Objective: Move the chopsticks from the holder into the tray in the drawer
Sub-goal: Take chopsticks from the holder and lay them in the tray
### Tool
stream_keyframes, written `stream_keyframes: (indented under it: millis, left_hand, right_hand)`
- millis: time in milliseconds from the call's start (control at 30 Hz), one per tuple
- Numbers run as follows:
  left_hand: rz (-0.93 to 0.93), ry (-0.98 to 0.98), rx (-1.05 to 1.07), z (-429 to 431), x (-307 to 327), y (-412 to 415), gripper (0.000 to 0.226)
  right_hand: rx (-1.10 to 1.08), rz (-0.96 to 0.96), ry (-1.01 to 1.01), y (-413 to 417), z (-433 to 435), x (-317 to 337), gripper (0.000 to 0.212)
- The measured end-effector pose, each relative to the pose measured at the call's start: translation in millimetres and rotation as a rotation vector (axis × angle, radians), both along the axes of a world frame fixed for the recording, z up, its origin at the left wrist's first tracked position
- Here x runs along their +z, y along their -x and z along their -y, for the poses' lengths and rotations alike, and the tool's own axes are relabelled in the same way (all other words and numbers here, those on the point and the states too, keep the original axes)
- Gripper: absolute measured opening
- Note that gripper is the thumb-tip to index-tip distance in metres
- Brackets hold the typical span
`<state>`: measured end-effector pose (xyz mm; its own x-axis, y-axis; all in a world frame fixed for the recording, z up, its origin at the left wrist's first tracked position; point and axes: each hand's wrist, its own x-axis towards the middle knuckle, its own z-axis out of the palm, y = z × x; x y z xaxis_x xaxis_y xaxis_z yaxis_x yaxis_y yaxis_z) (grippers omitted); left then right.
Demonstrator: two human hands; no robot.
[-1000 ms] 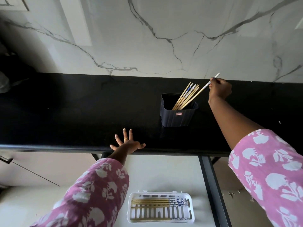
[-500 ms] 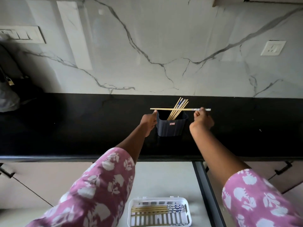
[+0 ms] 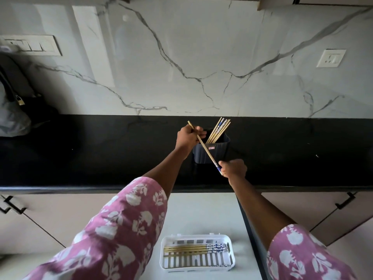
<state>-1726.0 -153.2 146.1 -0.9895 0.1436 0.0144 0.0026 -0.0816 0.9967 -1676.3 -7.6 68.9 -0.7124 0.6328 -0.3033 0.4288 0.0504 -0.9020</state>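
Chopstick point(image 3: 205, 148) in the air, slanting across the front of the holder point(image 3: 223, 152)! Left hand point(image 3: 188, 139) grips its plain end, right hand point(image 3: 234, 168) pinches the patterned end.

Hands together?

Apart, one at each end.

And the rest?

A bundle point(image 3: 219, 131) leans in the holder on the black counter point(image 3: 101, 154); more chopsticks point(image 3: 189, 248) lie flat in the white tray point(image 3: 164, 257), down in the open drawer point(image 3: 201, 215).

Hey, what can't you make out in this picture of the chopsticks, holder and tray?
Head view: holder chopsticks' lower ends, hidden by the holder wall.
Holder's red label: too small to read.
Count of tray chopsticks: they overlap.
Bag at left: cut by the frame edge.
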Motion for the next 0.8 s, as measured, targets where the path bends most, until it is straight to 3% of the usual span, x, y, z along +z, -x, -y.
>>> stream_keyframes:
  millis: [67,133,267,400,500,633,800]
  left_hand:
    - [-0.031,0.075,-0.027,-0.8,-2.7,-2.7,0.027]
    - [-0.046,0.121,-0.041,-2.6,-6.7,-5.9,0.028]
    - [0.01,0.124,-0.064,-4.4,-20.9,-10.2,0.025]
    - [0.129,0.113,-0.085,5.2,-45.6,-9.3,0.015]
    - [0.192,0.2,-0.074,21.3,-66.1,-6.3,0.041]
    - [0.221,0.622,-0.099,49.7,-99.5,-0.4,0.066]
    - [0.237,1.073,-0.071,82.2,-148.7,10.5,0.066]
  right_hand:
    - [0.233,-0.077,-0.345,-7.7,6.6,11.9,0.029]
    - [0.415,-0.193,-0.553,-13.8,13.1,26.1,0.026]
    - [0.592,-0.262,-0.728,-10.1,27.9,34.0,0.024]
    - [0.647,-0.183,-0.752,-11.8,33.4,9.8,0.024]
    - [0.687,-0.086,-0.688,-18.8,39.9,-14.5,0.021]
    - [0.793,0.045,-0.532,-41.1,51.2,-58.3,0.016]
    - [1.04,0.237,-0.539,-72.0,64.2,-119.5,0.014]
